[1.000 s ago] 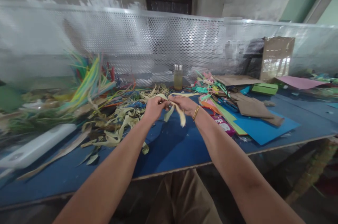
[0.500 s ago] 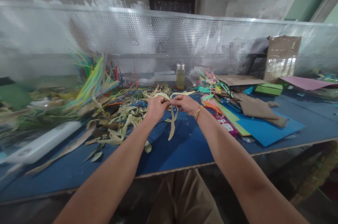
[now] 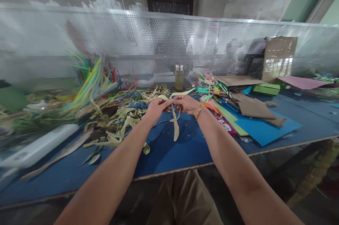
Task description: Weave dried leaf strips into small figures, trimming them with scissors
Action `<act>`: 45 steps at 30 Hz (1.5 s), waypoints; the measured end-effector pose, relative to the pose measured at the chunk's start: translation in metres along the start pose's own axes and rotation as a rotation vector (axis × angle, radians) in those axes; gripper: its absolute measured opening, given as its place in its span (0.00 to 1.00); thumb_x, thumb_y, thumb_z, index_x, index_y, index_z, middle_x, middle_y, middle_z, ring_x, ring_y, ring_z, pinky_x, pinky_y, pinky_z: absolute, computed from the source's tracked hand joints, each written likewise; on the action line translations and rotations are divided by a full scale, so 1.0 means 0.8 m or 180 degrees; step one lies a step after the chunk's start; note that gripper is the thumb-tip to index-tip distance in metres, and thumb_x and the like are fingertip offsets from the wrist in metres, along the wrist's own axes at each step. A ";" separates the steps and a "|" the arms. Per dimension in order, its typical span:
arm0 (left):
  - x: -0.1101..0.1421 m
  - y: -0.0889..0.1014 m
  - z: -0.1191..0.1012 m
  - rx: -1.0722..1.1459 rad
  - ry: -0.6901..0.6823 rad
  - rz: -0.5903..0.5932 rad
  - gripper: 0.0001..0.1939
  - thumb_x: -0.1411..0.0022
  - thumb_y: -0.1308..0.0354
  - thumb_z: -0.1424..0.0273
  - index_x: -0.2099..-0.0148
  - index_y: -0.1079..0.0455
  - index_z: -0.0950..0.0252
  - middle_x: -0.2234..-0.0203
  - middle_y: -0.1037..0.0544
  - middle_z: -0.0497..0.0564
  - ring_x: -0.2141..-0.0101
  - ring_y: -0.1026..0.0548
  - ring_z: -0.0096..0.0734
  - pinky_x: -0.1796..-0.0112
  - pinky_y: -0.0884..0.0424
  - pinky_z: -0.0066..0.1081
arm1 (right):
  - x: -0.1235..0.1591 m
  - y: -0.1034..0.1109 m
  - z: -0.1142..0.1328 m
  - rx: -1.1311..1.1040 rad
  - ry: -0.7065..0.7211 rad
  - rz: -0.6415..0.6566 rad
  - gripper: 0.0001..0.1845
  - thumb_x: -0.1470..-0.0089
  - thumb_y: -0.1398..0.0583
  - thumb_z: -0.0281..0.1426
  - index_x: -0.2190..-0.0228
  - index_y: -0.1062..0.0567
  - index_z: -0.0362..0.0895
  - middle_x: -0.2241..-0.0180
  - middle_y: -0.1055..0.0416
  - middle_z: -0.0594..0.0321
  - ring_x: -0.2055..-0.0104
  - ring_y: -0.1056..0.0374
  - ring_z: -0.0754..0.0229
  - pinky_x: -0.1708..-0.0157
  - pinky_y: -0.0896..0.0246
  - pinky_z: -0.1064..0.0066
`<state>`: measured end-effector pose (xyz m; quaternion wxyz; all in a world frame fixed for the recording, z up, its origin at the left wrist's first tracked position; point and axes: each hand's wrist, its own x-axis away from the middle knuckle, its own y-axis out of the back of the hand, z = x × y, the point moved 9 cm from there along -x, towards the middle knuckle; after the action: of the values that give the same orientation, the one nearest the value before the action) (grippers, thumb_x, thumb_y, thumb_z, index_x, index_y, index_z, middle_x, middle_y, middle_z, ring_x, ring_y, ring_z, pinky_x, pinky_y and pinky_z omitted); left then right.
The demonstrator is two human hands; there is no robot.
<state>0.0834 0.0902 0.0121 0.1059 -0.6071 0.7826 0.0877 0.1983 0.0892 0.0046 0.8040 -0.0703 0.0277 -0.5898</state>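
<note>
My left hand [image 3: 156,108] and my right hand [image 3: 186,104] meet above the blue table [image 3: 169,151], both pinched on a pale yellow paper strip [image 3: 175,126]. The strip's loose end hangs down between my hands toward the tabletop. A gold bracelet sits on my right wrist. Just left of my hands lies a heap of similar pale strips [image 3: 119,126], mixed with blue and orange ones.
A small glass bottle [image 3: 179,77] stands behind my hands by the perforated metal screen [image 3: 148,41]. Coloured paper sheets [image 3: 261,128], brown paper and a cardboard box [image 3: 279,58] lie to the right. A white flat device [image 3: 39,145] and upright coloured strips [image 3: 90,80] are on the left.
The strip's hanging end has swung from the right to straight down between my hands. My hands stay together, working the strip with small finger movements.
</note>
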 end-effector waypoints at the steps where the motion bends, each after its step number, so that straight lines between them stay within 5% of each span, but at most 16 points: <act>1: -0.001 0.002 0.002 -0.0033 0.0028 -0.0046 0.19 0.57 0.34 0.57 0.72 0.32 0.68 0.78 0.27 0.48 0.75 0.29 0.26 0.68 0.31 0.30 | 0.000 0.000 0.000 -0.0038 0.0005 0.0020 0.10 0.59 0.33 0.30 0.75 0.29 0.41 0.82 0.34 0.69 0.82 0.41 0.71 0.79 0.38 0.76; 13: 0.004 -0.007 0.007 0.0004 0.0283 0.0191 0.16 0.57 0.34 0.60 0.77 0.34 0.67 0.83 0.32 0.45 0.80 0.35 0.21 0.74 0.38 0.26 | 0.005 0.004 0.024 0.0064 0.0618 -0.0194 0.13 0.61 0.33 0.30 0.68 0.23 0.42 0.81 0.32 0.69 0.82 0.43 0.72 0.81 0.45 0.78; 19: 0.008 -0.013 0.008 -0.0012 0.0374 0.0340 0.16 0.57 0.34 0.61 0.77 0.34 0.66 0.83 0.33 0.45 0.80 0.36 0.21 0.75 0.39 0.26 | 0.008 -0.012 0.036 0.0169 0.0967 0.0212 0.17 0.63 0.32 0.32 0.67 0.23 0.42 0.73 0.28 0.65 0.73 0.35 0.69 0.74 0.40 0.78; 28: 0.004 -0.009 -0.010 -0.1249 -0.0208 0.0335 0.15 0.55 0.37 0.58 0.78 0.33 0.65 0.84 0.31 0.45 0.79 0.33 0.26 0.75 0.37 0.28 | 0.005 0.028 0.033 0.0499 0.0969 -0.1049 0.16 0.63 0.32 0.39 0.78 0.30 0.42 0.81 0.31 0.66 0.78 0.34 0.67 0.80 0.44 0.77; 32: -0.001 -0.004 -0.012 -0.1521 -0.0427 0.0304 0.15 0.53 0.39 0.58 0.78 0.34 0.65 0.84 0.31 0.45 0.79 0.33 0.26 0.75 0.38 0.28 | 0.004 0.031 0.027 0.0198 0.0822 -0.1053 0.16 0.62 0.32 0.38 0.77 0.32 0.43 0.81 0.32 0.67 0.78 0.33 0.66 0.80 0.43 0.77; 39: 0.000 -0.005 -0.022 -0.1704 -0.0616 0.0296 0.13 0.51 0.39 0.61 0.78 0.34 0.64 0.83 0.30 0.45 0.79 0.33 0.26 0.75 0.38 0.27 | -0.004 0.017 0.013 -0.0388 0.0474 -0.0487 0.15 0.57 0.34 0.36 0.77 0.34 0.43 0.82 0.32 0.68 0.80 0.35 0.69 0.78 0.39 0.77; 45: 0.003 -0.008 -0.019 -0.1820 -0.0482 0.0417 0.13 0.52 0.39 0.61 0.79 0.35 0.64 0.85 0.31 0.45 0.80 0.35 0.26 0.76 0.40 0.27 | 0.005 0.042 0.025 -0.0358 0.0754 -0.1186 0.15 0.61 0.33 0.35 0.78 0.34 0.43 0.81 0.33 0.69 0.78 0.35 0.69 0.77 0.40 0.77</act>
<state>0.0885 0.0826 0.0262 -0.0170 -0.5523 0.7536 0.3561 0.2341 0.0971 0.0194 0.6672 -0.0491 0.1412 -0.7297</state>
